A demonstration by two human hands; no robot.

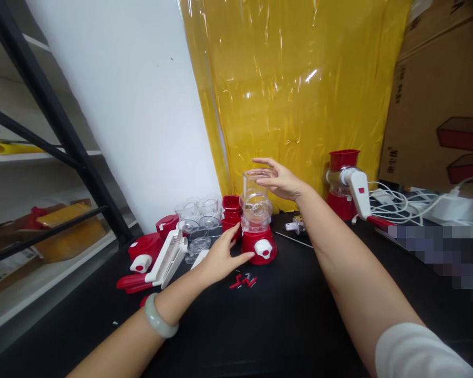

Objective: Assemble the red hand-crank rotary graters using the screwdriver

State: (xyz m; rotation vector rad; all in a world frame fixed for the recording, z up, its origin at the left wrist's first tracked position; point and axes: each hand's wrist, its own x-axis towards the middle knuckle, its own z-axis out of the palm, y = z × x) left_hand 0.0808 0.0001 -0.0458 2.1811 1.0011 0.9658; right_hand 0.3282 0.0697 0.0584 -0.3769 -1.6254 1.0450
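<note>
A rotary grater body stands upright on the black table, its clear plastic housing (256, 212) sitting on a red base (249, 244) with a white knob (264, 249) in front. My left hand (222, 257) is at the base's left side, thumb and fingers spread; I cannot tell whether it presses on the base. Above, my right hand (278, 179) has its fingers stretched out over the top of the clear chute, beside or touching its rim. Small red clips (243, 281) and screws lie in front of the base.
At left are spare red bases (145, 245), white crank handles (168, 258) and clear housings (199, 212). Red hoppers (231, 207) stand behind. A metal drum part (296, 224) and a thin rod (294, 239) lie right. Farther right stand an assembled grater (342, 181) and white cables (402, 205).
</note>
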